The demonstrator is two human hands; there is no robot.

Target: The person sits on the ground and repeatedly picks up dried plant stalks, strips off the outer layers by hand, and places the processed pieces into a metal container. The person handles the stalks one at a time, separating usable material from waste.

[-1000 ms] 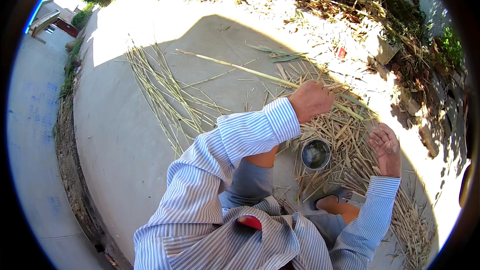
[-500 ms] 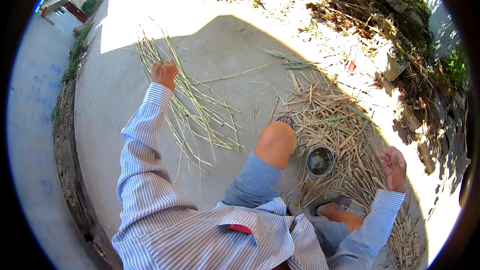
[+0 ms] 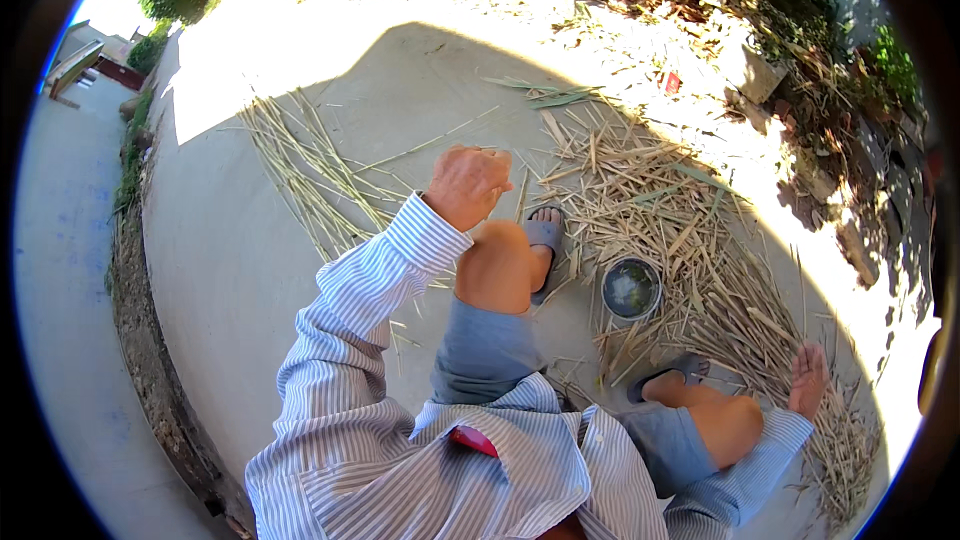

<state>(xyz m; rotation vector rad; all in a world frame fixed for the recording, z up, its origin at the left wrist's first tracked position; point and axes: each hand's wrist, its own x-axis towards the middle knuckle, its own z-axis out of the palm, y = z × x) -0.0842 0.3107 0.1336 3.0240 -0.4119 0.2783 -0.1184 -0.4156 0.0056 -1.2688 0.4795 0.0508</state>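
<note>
My left hand (image 3: 470,186) is closed in a fist just above my bent knee; what it holds, if anything, is hidden. Long, thin green-yellow stalks (image 3: 300,155) lie loosely on the ground to the left of it. Over at the right, my right hand (image 3: 808,380) has its fingers stretched out beside a heap of dry, flattened straw-coloured stalks (image 3: 745,315). I cannot tell whether it touches them. A round metal bowl (image 3: 631,289) with dark liquid stands at the heap's near-left edge, between my legs.
My sandalled foot (image 3: 546,235) stands left of the heap, the other (image 3: 675,375) near the bowl. Green leaves (image 3: 545,92) lie at the far edge of the heap. Dry debris and stone blocks (image 3: 750,70) line the far right. A low ledge (image 3: 135,340) runs along the left.
My left hand has come away from the thin stalks, moving right to above my knee. My right hand has lowered slightly with its fingers straightened. The view has shifted a little.
</note>
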